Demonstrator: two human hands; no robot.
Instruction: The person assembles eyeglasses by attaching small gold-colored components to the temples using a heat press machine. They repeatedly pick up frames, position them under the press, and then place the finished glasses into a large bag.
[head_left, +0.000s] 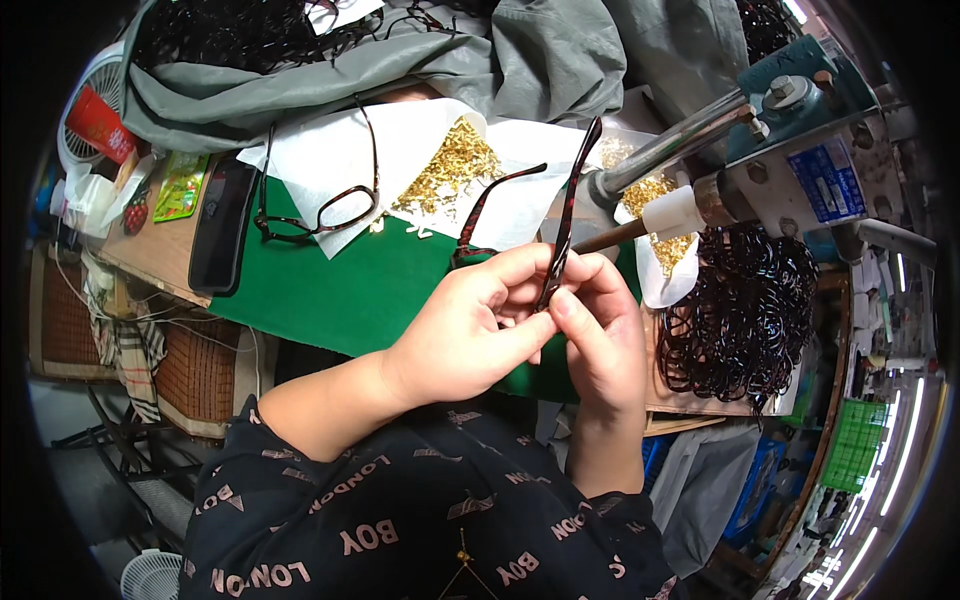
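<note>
Both hands are raised over the near edge of a green mat, with an eyeglass frame between them. My left hand is closed around the frame near a hinge, its thumb and fingertips pressed together. From the other side, the fingers and thumb of my right hand pinch the base of one dark temple, which points up and away. The other reddish-brown temple stands out to the left; my hands cover most of the frame's front. Further left, a second eyeglass frame rests with its temples opened away from me.
Small gold-coloured metal pieces lie heaped on white paper; more lie at right. A metal machine reaches in from the right above a pile of dark glossy frames. A black phone lies at left, grey cloth behind.
</note>
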